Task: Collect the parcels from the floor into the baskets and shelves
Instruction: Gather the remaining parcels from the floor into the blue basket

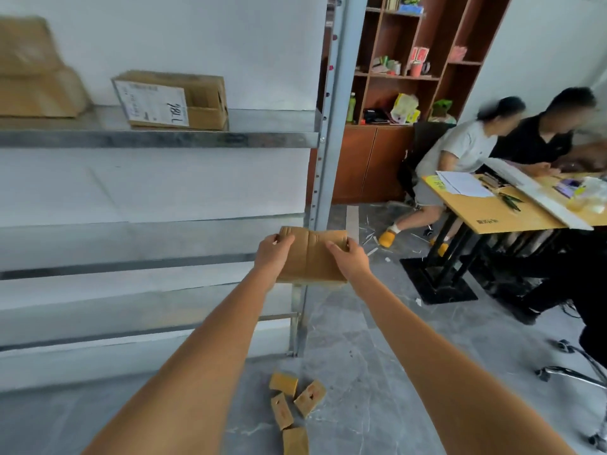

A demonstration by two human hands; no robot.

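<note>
Head view showed my left hand [274, 254] and right hand [349, 259] both gripping a flat cardboard parcel [312, 254], held near the shelf [157, 139] post. Two boxes already sat shelved at ten o'clock; four small parcels [292, 408] remained on the floor at six.

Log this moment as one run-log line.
left hand: grips flat brown cardboard parcel | right hand: grips it | four small brown parcels: on floor | metal shelf: labelled box
</note>
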